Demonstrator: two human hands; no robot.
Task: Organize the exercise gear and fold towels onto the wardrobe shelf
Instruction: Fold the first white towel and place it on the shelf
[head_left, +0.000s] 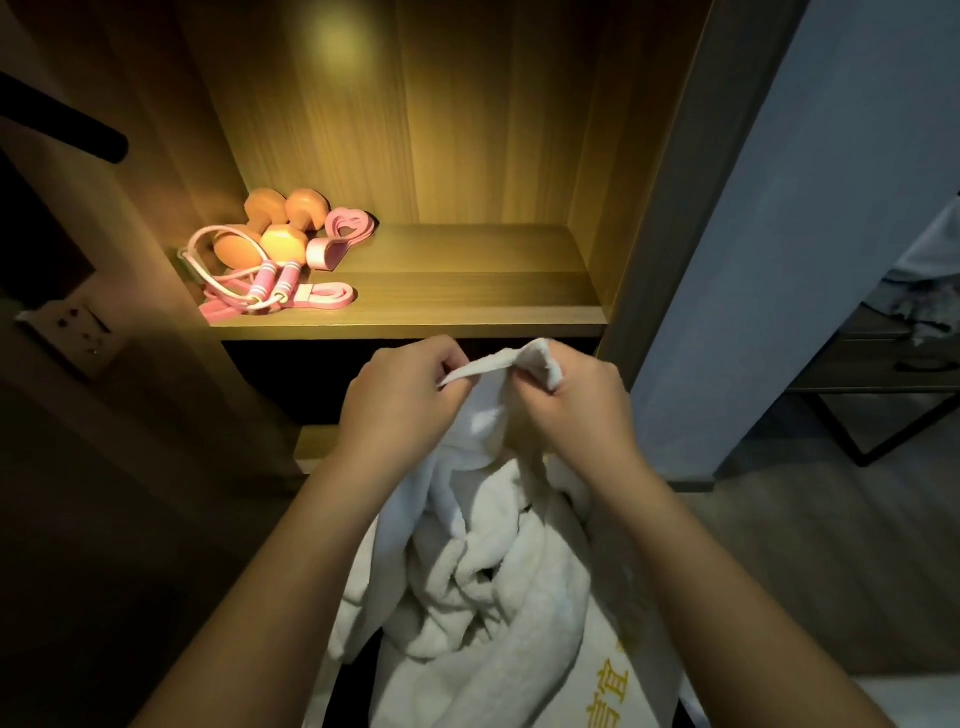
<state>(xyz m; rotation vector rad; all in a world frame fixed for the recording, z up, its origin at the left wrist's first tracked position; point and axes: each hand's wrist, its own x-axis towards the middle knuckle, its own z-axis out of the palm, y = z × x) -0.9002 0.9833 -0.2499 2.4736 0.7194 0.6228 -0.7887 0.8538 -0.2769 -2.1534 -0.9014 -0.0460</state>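
A white towel (483, 561) hangs crumpled in front of me, below the lit wardrobe shelf (467, 291). My left hand (400, 400) and my right hand (576, 400) each pinch the towel's top edge, close together, just under the shelf's front lip. On the shelf's left end lie two orange dumbbells (275, 223), a pink skipping rope (260, 283) with striped handles, and pink resistance bands (343, 228).
The right part of the shelf is bare wood. A wall socket (72, 325) sits on the dark panel at left. A blue-grey wall (805, 260) stands right of the wardrobe, with a dark metal-framed table (883, 364) beyond. A lower shelf edge (317, 441) shows beneath.
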